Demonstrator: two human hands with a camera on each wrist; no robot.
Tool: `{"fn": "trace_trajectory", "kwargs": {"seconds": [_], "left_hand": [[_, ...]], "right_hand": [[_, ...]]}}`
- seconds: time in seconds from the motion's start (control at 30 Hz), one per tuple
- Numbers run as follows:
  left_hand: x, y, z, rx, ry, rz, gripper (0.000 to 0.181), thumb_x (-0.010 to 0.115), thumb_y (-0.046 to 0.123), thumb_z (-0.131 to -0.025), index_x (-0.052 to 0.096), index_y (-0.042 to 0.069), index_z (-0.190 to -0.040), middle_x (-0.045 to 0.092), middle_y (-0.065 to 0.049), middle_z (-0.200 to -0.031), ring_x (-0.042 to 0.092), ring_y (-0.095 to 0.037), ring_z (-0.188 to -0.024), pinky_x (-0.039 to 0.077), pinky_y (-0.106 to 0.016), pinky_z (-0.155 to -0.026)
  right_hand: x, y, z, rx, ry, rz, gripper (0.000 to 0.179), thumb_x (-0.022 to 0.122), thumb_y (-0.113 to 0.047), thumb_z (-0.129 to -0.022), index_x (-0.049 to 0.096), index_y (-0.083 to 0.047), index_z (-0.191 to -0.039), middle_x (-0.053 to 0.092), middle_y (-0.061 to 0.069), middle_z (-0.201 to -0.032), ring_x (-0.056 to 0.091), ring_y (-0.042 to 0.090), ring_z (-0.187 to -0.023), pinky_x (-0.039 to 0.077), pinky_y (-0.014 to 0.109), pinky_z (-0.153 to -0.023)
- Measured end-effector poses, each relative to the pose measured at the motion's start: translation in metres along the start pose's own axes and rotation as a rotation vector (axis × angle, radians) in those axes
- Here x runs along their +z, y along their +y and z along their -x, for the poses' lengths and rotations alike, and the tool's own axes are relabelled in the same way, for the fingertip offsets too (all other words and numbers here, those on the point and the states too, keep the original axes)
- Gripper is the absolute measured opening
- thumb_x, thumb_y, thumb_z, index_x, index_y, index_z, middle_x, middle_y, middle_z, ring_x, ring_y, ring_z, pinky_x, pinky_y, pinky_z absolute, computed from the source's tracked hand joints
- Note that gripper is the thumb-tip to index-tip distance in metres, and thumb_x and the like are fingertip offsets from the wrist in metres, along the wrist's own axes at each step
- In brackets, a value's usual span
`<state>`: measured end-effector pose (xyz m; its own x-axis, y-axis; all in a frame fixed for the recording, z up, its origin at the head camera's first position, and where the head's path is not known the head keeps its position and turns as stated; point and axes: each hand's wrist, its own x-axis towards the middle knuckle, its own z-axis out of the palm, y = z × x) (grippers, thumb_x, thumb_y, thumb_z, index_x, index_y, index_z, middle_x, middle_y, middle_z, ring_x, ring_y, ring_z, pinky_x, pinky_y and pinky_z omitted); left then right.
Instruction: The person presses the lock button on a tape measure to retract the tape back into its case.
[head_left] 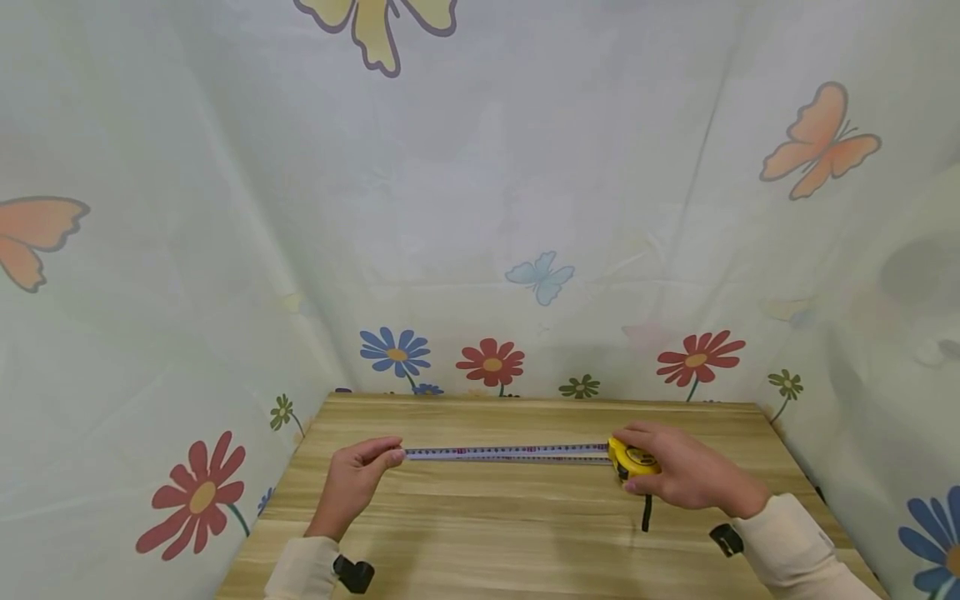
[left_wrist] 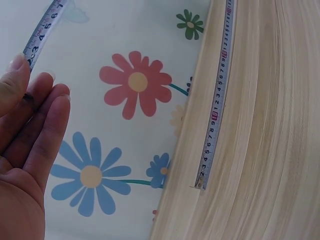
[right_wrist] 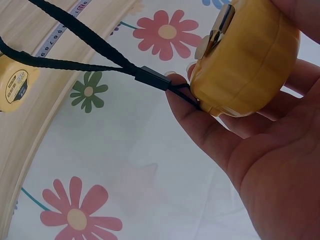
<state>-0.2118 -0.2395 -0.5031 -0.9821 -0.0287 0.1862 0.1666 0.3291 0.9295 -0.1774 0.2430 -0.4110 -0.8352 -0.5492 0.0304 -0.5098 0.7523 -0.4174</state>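
Observation:
Thumb and fingers of my left hand (head_left: 356,485) pinch the end of a tape measure's pulled-out blade (head_left: 517,450). At the other end, my right hand (head_left: 693,468) grips its yellow case (right_wrist: 245,60); a black wrist strap (right_wrist: 152,77) hangs from it. The blade runs straight between both hands above the table. Below it a second blade (left_wrist: 217,110) lies flat on the wood, hook toward the left. Another yellow tape measure case (right_wrist: 15,82) rests on the table in the right wrist view; the held case mostly hides it in the head view.
The wood-grain table (head_left: 510,533) reaches back to a pale curtain (head_left: 480,183) printed with flowers and butterflies. Curtain walls also stand close on the left and right sides. A black wrist camera (head_left: 352,575) sits at the left sleeve, another (head_left: 726,540) at the right.

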Motion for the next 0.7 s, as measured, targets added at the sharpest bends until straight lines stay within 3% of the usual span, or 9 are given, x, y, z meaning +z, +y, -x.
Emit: {"fn": "trace_trajectory", "kwargs": {"seconds": [0.7], "left_hand": [[0.0044,-0.0046,-0.0012,0.034,-0.002,0.017,0.025,0.077,0.019,-0.096,0.079,0.008,-0.118,0.080,-0.015,-0.112,0.076,-0.004,-0.092,0.058,-0.018,-0.084]], "right_hand": [[0.0016,-0.0012,-0.0012,-0.019,0.005,0.007,0.062,0.079,-0.033,-0.094,0.059,-0.004,-0.145,0.062,0.013,-0.141,0.059,0.011,-0.102,0.055,0.031,-0.083]]}}
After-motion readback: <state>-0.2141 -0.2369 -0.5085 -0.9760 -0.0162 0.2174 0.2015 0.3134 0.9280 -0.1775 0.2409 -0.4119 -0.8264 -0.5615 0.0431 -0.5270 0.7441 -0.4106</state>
